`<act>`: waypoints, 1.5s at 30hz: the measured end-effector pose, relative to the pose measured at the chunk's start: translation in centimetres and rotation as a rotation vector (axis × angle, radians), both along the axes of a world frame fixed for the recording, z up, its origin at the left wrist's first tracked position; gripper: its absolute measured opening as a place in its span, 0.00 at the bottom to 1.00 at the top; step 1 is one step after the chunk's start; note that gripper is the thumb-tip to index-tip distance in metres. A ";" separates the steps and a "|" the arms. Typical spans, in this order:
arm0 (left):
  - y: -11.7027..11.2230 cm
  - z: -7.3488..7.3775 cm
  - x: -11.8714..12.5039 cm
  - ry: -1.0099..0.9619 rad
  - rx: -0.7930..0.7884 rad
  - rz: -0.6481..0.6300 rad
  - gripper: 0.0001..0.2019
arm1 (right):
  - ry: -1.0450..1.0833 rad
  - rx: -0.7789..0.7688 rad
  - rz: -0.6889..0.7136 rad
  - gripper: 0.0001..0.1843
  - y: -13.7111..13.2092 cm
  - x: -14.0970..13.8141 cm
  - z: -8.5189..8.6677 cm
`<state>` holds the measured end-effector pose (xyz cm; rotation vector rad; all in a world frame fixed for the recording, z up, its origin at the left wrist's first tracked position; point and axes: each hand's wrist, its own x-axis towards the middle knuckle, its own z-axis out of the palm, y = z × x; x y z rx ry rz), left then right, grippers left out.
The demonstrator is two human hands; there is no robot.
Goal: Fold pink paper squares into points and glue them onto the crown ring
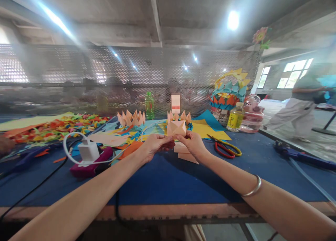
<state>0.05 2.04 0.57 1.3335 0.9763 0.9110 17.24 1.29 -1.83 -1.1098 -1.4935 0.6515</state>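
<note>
Above the blue table (168, 186), the left hand (154, 145) and right hand (194, 145) are pinching; dipping could scatter the loose peach pieces (188, 158) below. They grasp the folded peach paper (176, 128) by its lower edge, where uneven pressure could skew creases.

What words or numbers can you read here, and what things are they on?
None can be read for sure.
Yellow bottle: its label has marks that look like writing, too small and blurred to read.
Green bottle: some red shows on it, too blurred to tell if it is writing.
</note>
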 end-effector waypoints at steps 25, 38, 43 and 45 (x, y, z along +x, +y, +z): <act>0.2 -0.3 0.2 0.113 0.327 0.070 0.17 | 0.182 -0.124 0.164 0.23 -0.6 -0.4 0.1; 0.0 0.2 0.3 0.104 0.318 0.071 0.13 | 0.176 -0.136 0.168 0.22 -0.3 -0.3 0.1; -0.1 0.4 0.3 0.093 0.279 0.070 0.17 | 0.176 -0.111 0.149 0.22 -0.3 -0.5 0.3; -0.1 0.4 0.3 0.088 0.258 0.068 0.18 | 0.172 -0.104 0.137 0.22 -0.3 -0.6 0.5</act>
